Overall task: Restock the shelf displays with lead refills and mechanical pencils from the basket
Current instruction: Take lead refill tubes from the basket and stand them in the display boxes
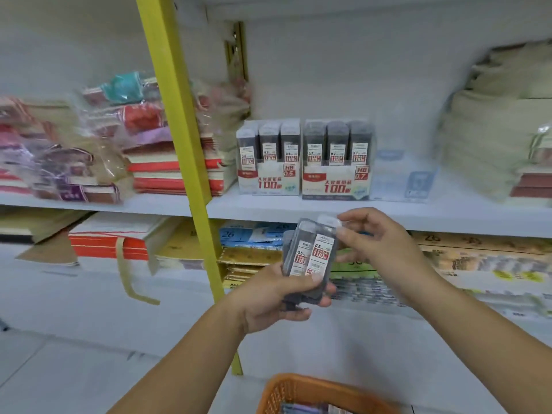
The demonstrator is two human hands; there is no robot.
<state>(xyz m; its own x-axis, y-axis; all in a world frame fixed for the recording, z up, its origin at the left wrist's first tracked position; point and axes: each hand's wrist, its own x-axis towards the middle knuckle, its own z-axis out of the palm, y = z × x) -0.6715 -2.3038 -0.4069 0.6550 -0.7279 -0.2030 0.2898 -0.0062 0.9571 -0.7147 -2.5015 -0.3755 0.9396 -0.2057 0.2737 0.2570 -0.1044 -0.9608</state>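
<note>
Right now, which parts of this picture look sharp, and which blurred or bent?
Head view: the lead refill packs and 0.5 display box read fairly sharp. Head view: the wrapped notebooks at left smear with blur. Head view: the yellow post leans and the shelf edge slopes, likely wide-lens distortion; lighting is flat.

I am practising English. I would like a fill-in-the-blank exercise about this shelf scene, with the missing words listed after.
The left hand grips a bundle of lead refill cases whose labels read ____.
The right hand pinches the ____ end of the front case.
The display box marked HB 0.5 stands to the ____ of the display box marked HB 0.7.
The basket below the hands is ____ in colour.
Missing words: 0.5; top; left; orange.
</note>
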